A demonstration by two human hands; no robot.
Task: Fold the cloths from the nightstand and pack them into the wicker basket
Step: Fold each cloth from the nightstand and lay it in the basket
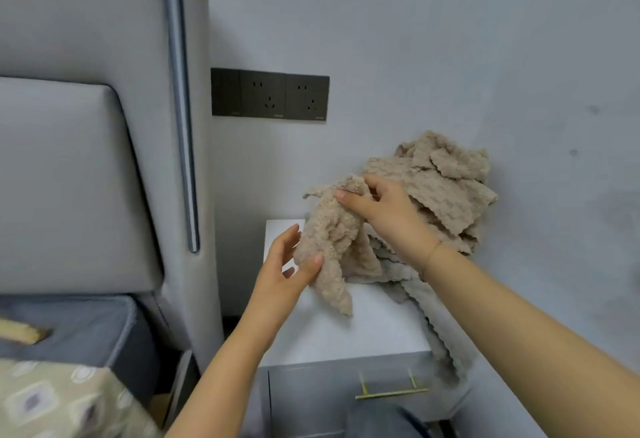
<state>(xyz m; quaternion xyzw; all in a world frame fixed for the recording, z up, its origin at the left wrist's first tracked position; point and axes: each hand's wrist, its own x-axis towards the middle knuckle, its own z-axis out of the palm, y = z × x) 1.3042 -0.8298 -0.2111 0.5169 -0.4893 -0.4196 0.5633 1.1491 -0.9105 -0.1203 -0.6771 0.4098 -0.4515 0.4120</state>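
A heap of fluffy beige cloths (446, 191) lies on the white nightstand (346, 330), piled against the wall, with one grey-beige cloth drooping over the right front corner. One beige cloth (329, 240) is lifted off the heap. My right hand (381, 209) pinches its top edge between thumb and fingers. My left hand (287, 271) is at its lower part, thumb pressed on the fabric and fingers spread behind it. The wicker basket is out of view.
The nightstand has a grey drawer with a brass handle (391, 392). A padded grey headboard (76, 178) and the bed edge stand to the left, with a black socket panel (270, 94) on the wall. A patterned fabric (62, 403) is at bottom left.
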